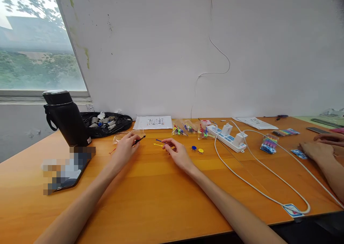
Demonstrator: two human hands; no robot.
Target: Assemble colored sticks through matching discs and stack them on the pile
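My left hand (125, 148) is closed over the table, with a thin black arrow-shaped plastic stick (140, 140) sticking out of its fingers to the right. A red stick (112, 151) lies just left of that hand. My right hand (177, 154) has its fingers bent into a pinch. From its fingertips a yellow arrow-shaped stick (158, 144) points left, and a blue stick (158, 140) shows just behind it, partly covered by the fingers. A blue round piece (194, 148) and a yellow round piece (200, 151) sit on the table right of my right hand.
Bagged small coloured parts (189, 126) lie along the wall beside a white power strip (228, 139) with looping cables. At left stand a black flask (66, 120), a phone (72, 177) and a black bag (113, 123). Another person's hands (317, 150) rest at right.
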